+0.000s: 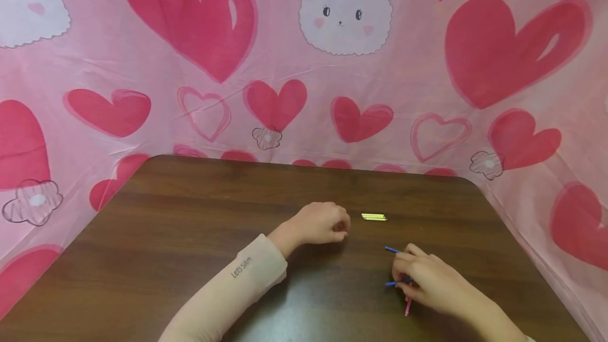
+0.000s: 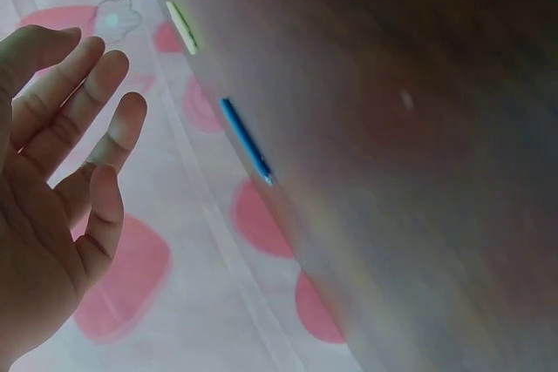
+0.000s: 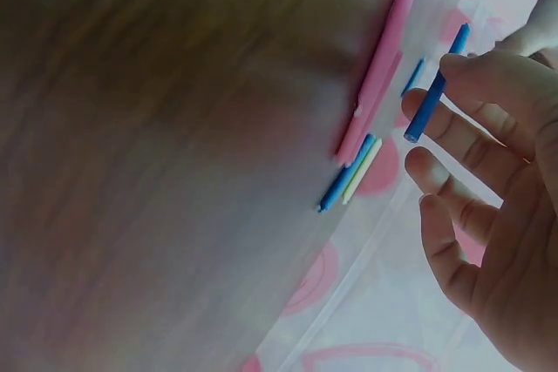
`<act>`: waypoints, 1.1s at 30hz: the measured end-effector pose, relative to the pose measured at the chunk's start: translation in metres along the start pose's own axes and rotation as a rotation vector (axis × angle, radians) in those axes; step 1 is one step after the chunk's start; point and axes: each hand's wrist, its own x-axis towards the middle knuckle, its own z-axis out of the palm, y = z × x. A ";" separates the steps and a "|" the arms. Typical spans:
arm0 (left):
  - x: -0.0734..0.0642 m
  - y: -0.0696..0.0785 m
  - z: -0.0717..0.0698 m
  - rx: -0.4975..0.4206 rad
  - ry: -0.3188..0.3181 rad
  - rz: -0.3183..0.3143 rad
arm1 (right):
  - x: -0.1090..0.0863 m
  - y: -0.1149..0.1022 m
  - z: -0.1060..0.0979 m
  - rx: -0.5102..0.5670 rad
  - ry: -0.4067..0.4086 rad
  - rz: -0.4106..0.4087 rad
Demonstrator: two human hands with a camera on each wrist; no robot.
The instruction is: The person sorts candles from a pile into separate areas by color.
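Observation:
My right hand (image 1: 429,281) pinches a thin blue candle (image 3: 425,115) between thumb and forefinger, low over the table's right side. Pink candles (image 3: 384,58) lie on the table below it, partly covered by that hand in the head view. Another blue candle (image 1: 391,249) rests just beyond its fingers. Farther back, a few yellow candles (image 1: 374,217) lie side by side. To the left of these my left hand (image 1: 320,223) hovers with loosely bent fingers; in the left wrist view its palm (image 2: 39,241) holds nothing.
The brown wooden table (image 1: 190,236) has rounded far corners. A pink cloth (image 1: 280,67) printed with hearts and rabbits hangs behind it and along both sides.

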 end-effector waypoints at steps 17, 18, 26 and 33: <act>0.008 0.026 0.010 0.125 -0.018 0.095 | 0.000 0.034 -0.004 0.067 0.063 0.107; 0.008 0.028 0.011 0.133 -0.024 0.104 | 0.001 0.037 -0.003 0.058 0.076 0.100; 0.014 0.046 0.015 0.180 -0.051 0.170 | 0.015 0.050 -0.005 0.054 0.048 0.124; 0.017 0.058 0.019 0.173 -0.076 0.178 | 0.032 0.055 -0.007 0.080 0.021 0.145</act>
